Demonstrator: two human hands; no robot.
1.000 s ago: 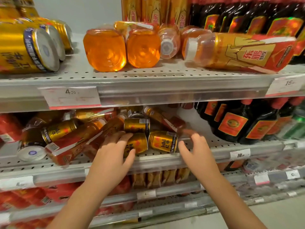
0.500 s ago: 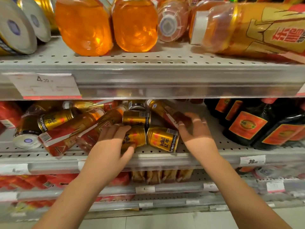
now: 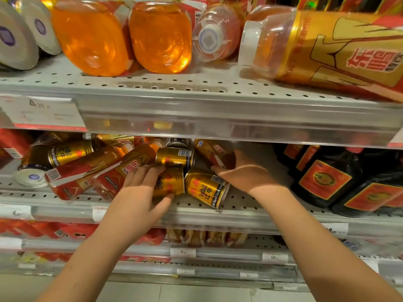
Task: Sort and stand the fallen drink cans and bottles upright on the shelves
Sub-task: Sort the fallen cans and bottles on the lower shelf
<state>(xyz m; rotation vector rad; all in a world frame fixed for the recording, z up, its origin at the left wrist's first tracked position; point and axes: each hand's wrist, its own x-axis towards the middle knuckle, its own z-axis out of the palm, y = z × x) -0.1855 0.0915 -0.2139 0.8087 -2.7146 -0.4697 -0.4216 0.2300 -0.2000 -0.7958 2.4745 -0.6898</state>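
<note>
My left hand (image 3: 139, 192) curls fingers and thumb round the sideways gold can (image 3: 170, 182) just left of the tipped Red Bull can (image 3: 205, 188), while my right hand (image 3: 246, 173), just behind-right of it, clasps the fallen bottle (image 3: 214, 150) by its base, neck pointing away back-left.

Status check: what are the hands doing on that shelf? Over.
Left hand grips a fallen can. Right hand grips a fallen bottle. Another can lies between them.

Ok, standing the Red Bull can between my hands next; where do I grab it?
Probably grip the Red Bull can round its side wall, from above and the front: it lies on its side, the neighbouring can close on its left.
</note>
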